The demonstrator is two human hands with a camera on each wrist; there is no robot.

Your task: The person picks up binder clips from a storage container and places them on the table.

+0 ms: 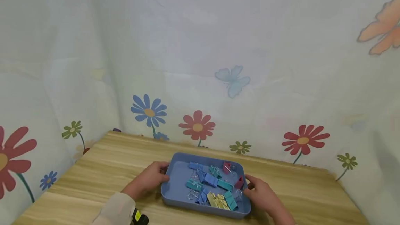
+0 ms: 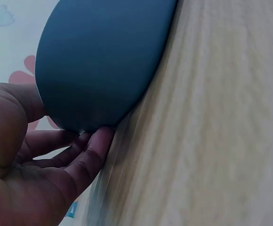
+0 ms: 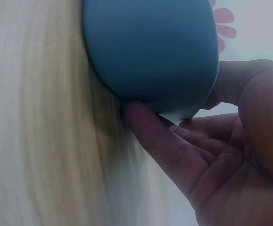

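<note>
A shallow blue tray (image 1: 178,183) sits low over the wooden table, with binder clips in blue, teal, red and yellow gathered toward its right side. My left hand (image 1: 152,176) grips the tray's left end, thumb over the rim and fingers against the outer wall. At the opposite end my right hand (image 1: 260,193) holds it the same way. Both wrist views show the tray's outer wall (image 2: 98,61) close up, the fingertips tucked at its lower edge. Among the clips are a yellow binder clip (image 1: 213,200) near the front wall and a red binder clip (image 1: 226,167) at the back.
The wood-grain table (image 1: 125,155) extends around the tray. Behind and beside it hangs a pale curtain (image 1: 175,44) printed with flowers and butterflies. A black band with a yellow patch (image 1: 137,215) is on my left wrist.
</note>
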